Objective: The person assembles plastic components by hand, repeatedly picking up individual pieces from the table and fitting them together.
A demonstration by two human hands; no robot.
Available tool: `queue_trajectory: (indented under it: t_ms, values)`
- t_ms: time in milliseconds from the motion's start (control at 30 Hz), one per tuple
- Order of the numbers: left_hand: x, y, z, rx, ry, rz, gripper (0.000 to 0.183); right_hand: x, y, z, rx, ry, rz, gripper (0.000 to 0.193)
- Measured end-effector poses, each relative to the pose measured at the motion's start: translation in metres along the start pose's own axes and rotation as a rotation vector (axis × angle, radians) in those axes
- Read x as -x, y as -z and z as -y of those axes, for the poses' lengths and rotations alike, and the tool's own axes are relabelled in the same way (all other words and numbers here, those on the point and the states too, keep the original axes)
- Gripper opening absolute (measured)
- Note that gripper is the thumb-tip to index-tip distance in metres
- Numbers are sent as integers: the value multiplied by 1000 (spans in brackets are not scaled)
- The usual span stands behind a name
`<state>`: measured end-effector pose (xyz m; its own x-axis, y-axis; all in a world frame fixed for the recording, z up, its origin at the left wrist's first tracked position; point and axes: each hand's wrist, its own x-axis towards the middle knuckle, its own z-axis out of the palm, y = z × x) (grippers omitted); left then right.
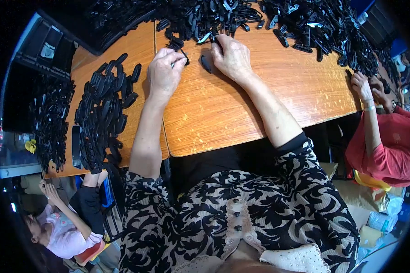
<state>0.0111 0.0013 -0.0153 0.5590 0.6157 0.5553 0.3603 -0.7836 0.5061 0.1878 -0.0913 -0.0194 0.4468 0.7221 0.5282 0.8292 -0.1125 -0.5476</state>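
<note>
My left hand (164,73) is closed in a pinch on a small black plastic piece (186,58), held just above the wooden table. My right hand (233,58) reaches to the near edge of a big heap of black plastic parts (205,20). Its thumb and forefinger close on a dark part (213,39), mostly hidden by the fingers. Between my hands, a single curved black part (206,64) lies on the wood, touched by neither.
Left of my arm lies a spread pile of black oblong parts (102,100), with smaller pieces (52,123) beyond. The heap continues far right (314,27). A red-shirted person (385,145) works at right; another in pink (68,232) sits lower left. A seam splits the tabletop (214,116).
</note>
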Motion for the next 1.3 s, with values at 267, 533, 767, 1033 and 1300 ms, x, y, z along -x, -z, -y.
queue_trajectory:
  t_ms: [267,533,767,1033,1300]
  values:
    - [-7,-3,-16,-173,258,92,14,8,-3,3,155,235,54,16]
    - [-8,-17,0,154,4,68,30,4,-3,-2,217,297,-60,15]
    - [-40,-11,19,-231,-59,95,39,5,0,2,209,379,-112,13]
    - [-39,1,27,-296,54,216,27,17,4,26,67,547,-45,15]
    - [-9,25,-1,-205,201,205,21,17,-6,18,144,578,111,11]
